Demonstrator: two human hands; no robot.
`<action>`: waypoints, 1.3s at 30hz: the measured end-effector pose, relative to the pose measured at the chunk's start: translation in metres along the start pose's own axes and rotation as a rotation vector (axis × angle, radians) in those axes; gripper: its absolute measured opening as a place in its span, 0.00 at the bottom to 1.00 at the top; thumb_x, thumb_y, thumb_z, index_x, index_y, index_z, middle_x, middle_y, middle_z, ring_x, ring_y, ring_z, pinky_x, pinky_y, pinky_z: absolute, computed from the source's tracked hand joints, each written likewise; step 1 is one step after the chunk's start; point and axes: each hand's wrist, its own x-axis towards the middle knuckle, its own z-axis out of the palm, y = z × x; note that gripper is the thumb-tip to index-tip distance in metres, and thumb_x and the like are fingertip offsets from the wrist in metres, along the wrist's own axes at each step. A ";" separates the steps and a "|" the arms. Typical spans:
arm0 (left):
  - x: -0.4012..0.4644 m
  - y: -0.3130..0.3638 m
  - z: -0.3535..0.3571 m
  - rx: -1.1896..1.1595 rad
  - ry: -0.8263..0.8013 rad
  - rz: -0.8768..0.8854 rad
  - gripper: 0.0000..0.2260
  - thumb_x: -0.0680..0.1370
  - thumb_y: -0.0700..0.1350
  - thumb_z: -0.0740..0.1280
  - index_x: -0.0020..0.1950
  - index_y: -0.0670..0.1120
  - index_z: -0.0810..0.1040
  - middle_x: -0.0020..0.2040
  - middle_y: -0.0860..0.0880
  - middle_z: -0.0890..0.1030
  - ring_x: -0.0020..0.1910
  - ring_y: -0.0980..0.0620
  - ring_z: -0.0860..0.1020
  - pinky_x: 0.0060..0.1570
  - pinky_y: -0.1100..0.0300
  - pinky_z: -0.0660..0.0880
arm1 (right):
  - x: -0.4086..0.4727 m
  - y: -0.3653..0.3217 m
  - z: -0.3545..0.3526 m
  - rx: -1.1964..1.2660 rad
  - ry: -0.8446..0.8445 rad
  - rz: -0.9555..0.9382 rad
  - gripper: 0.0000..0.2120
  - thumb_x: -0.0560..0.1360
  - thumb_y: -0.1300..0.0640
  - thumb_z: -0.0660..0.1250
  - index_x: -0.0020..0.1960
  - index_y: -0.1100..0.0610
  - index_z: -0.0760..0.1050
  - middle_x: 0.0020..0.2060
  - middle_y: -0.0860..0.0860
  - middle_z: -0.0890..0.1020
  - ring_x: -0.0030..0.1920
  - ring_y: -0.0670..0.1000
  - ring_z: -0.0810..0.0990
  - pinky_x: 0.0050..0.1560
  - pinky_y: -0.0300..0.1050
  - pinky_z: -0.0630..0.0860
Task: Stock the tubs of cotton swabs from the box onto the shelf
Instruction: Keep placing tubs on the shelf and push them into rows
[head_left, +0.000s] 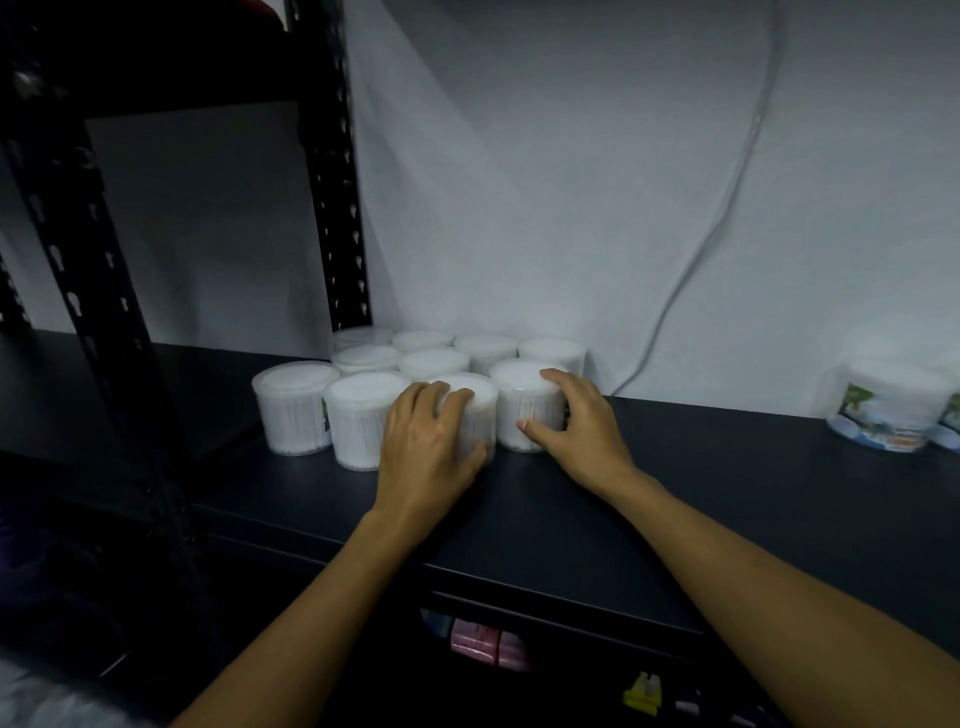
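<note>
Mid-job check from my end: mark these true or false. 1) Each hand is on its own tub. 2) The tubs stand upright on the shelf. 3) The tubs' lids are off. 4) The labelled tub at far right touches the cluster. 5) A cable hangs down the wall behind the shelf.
1) True: the left hand holds a front-row tub, and the right hand grips the tub beside it.
2) True: all stand upright on the black shelf.
3) False: the white lids are on.
4) False: the labelled tub stands well apart, with bare shelf between.
5) True: a pale cable runs down the wall.
</note>
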 end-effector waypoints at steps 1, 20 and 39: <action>0.000 0.001 0.000 -0.009 -0.001 0.004 0.26 0.66 0.48 0.76 0.61 0.42 0.76 0.59 0.41 0.77 0.61 0.39 0.73 0.61 0.45 0.72 | -0.002 0.000 -0.003 -0.006 0.001 0.002 0.32 0.71 0.49 0.73 0.71 0.49 0.65 0.69 0.49 0.67 0.67 0.48 0.67 0.65 0.45 0.68; 0.037 0.108 0.047 -0.361 -0.193 0.231 0.25 0.69 0.48 0.73 0.63 0.47 0.70 0.64 0.49 0.70 0.64 0.51 0.66 0.58 0.62 0.67 | -0.052 0.065 -0.135 -0.193 0.165 0.106 0.30 0.68 0.48 0.75 0.67 0.51 0.67 0.65 0.48 0.67 0.64 0.48 0.68 0.65 0.46 0.70; 0.093 0.157 0.119 -0.539 -0.218 0.389 0.24 0.70 0.56 0.74 0.58 0.49 0.67 0.56 0.53 0.70 0.53 0.58 0.66 0.47 0.65 0.65 | -0.039 0.123 -0.197 -0.535 0.235 -0.007 0.24 0.74 0.37 0.54 0.60 0.51 0.70 0.71 0.54 0.64 0.71 0.55 0.60 0.66 0.54 0.63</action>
